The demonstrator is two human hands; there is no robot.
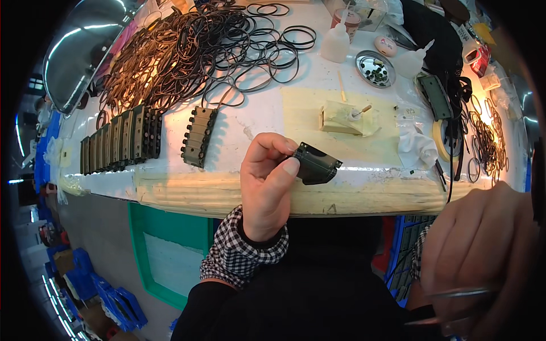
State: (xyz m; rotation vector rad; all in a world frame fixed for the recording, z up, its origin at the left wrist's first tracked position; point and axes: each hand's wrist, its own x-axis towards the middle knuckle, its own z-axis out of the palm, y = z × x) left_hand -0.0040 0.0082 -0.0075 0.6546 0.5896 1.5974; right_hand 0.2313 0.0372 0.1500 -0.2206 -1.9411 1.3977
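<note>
Fingers (pixel 289 167) of the left hand (pixel 264 190): thumb and index nearly together, pinching one end of a dark green casing (pixel 317 165). The casing is in the air, above the front of the white surface (pixel 244 128), tilted with its free end pointing right and slightly down. Right hand (pixel 475 244): at lower right, blurred, its fingers curled around slim metal tweezers (pixel 463 292); the prongs show apart, but how tight the grip is I cannot tell.

On the surface, left side: a row of similar green casings (pixel 119 139) standing close together, and a separate stack of casings (pixel 199 136) just right of it, apart from the row. Behind these, a tangled heap of black loops (pixel 182 51).

Right side: a tape-covered block (pixel 338 117) with a stick rising from it; beyond it, a round metal dish (pixel 363 59) of small dark pieces and a white squeeze bottle (pixel 334 44). A tape roll (pixel 439 139) stands farther right, next to crumpled white tissue (pixel 417 149). Below the surface, at left, a green tray (pixel 138 241)
</note>
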